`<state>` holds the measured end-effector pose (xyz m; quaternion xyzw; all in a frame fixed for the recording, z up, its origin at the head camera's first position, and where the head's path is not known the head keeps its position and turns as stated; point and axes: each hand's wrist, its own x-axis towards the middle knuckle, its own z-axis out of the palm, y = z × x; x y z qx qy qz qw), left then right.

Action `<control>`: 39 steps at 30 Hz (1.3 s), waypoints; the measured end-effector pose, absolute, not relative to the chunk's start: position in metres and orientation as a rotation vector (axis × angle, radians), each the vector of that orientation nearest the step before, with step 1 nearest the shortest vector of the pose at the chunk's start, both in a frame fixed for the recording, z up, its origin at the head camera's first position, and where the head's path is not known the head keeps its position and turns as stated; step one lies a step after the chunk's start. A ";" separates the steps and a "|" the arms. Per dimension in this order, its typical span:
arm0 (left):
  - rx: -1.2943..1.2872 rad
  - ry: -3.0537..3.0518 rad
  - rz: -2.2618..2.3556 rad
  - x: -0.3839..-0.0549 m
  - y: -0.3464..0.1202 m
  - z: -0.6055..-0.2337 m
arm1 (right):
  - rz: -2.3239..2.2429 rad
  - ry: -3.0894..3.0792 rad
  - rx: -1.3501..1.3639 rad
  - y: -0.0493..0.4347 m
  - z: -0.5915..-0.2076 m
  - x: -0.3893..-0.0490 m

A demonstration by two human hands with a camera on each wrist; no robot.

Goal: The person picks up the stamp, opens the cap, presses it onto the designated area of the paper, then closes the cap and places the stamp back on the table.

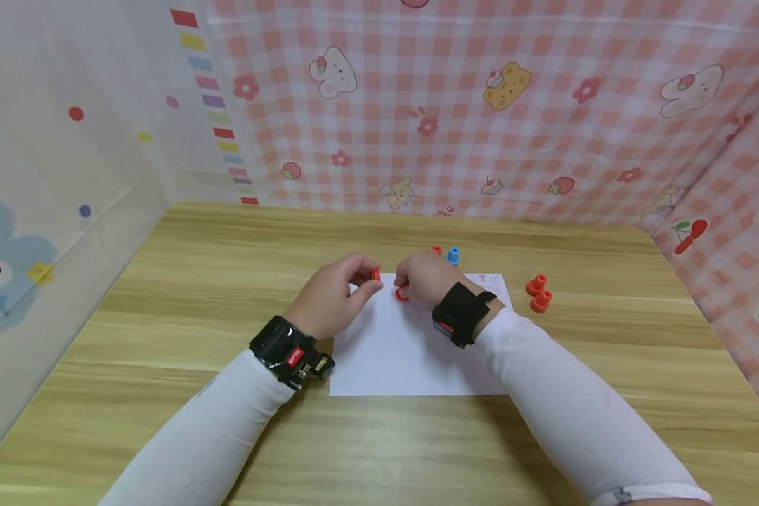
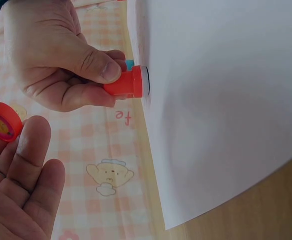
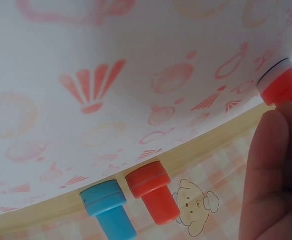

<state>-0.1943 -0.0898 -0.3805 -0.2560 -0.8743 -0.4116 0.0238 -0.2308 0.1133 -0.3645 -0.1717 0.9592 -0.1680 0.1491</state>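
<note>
Red stamp (image 2: 128, 83), white paper (image 1: 411, 362), pink-checked cloth (image 1: 449, 98)

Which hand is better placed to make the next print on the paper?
Probably the right hand: it grips the red stamp, stamping end facing the white paper. The left hand pinches a red cap.

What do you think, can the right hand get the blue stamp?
Probably yes: the blue stamp stands close by, unblocked, but the right hand may need to put down the red stamp it holds first.

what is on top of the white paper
Pink and red prints mark the paper; a red stamp sits on or just above it. Any print beneath the stamp is hidden.
</note>
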 end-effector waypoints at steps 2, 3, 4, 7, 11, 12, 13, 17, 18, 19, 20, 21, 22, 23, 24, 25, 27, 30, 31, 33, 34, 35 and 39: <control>-0.790 -2.708 -1.278 -0.194 -0.090 -0.380 | -0.498 2.753 -0.481 0.114 -0.365 -0.231; -0.790 -2.710 -1.280 -0.194 -0.090 -0.380 | -0.504 2.752 -0.477 0.114 -0.365 -0.231; -0.789 -2.712 -1.281 -0.194 -0.090 -0.381 | -0.509 2.751 -0.474 0.114 -0.365 -0.231; -0.790 -2.715 -1.281 -0.195 -0.089 -0.381 | -0.523 2.750 -0.459 0.115 -0.366 -0.231; -0.790 -2.715 -1.272 -0.194 -0.089 -0.380 | -0.528 2.752 -0.446 0.115 -0.367 -0.232; -0.789 -2.714 -1.272 -0.194 -0.089 -0.380 | -0.530 2.752 -0.443 0.115 -0.367 -0.232; -0.788 -2.714 -1.270 -0.194 -0.089 -0.380 | -0.527 2.753 -0.445 0.115 -0.368 -0.232; -0.785 -2.714 -1.273 -0.194 -0.089 -0.380 | -0.523 2.754 -0.448 0.115 -0.368 -0.232; -0.783 -2.716 -1.273 -0.194 -0.089 -0.380 | -0.522 2.754 -0.448 0.115 -0.368 -0.232; -0.782 -2.717 -1.272 -0.194 -0.089 -0.380 | -0.521 2.755 -0.449 0.115 -0.368 -0.232; -0.780 -2.718 -1.270 -0.195 -0.089 -0.381 | -0.522 2.754 -0.451 0.116 -0.368 -0.232; -0.780 -2.719 -1.266 -0.195 -0.090 -0.381 | -0.524 2.753 -0.454 0.116 -0.368 -0.232; -0.777 -2.720 -1.263 -0.195 -0.090 -0.382 | -0.525 2.753 -0.452 0.116 -0.369 -0.233; -0.777 -2.721 -1.258 -0.195 -0.090 -0.382 | -0.526 2.754 -0.455 0.116 -0.369 -0.233; -0.777 -2.720 -1.256 -0.195 -0.090 -0.382 | -0.529 2.752 -0.454 0.116 -0.368 -0.233; -0.777 -2.719 -1.257 -0.195 -0.090 -0.382 | -0.533 2.749 -0.453 0.116 -0.368 -0.233; -0.779 -2.718 -1.257 -0.195 -0.090 -0.382 | -0.540 2.744 -0.449 0.115 -0.367 -0.232; -0.776 -2.723 -1.258 -0.195 -0.090 -0.382 | -0.545 2.739 -0.448 0.115 -0.367 -0.232; -0.774 -2.725 -1.256 -0.195 -0.090 -0.382 | -0.544 2.741 -0.451 0.115 -0.367 -0.231; -0.769 -2.732 -1.248 -0.195 -0.090 -0.382 | -0.547 2.742 -0.451 0.115 -0.367 -0.231; -0.767 -2.735 -1.245 -0.194 -0.089 -0.382 | -0.550 2.743 -0.450 0.115 -0.367 -0.231; -0.767 -2.737 -1.242 -0.194 -0.089 -0.382 | -0.554 2.743 -0.449 0.115 -0.367 -0.231; -0.771 -2.739 -1.243 -0.194 -0.089 -0.382 | -0.567 2.748 -0.438 0.116 -0.368 -0.230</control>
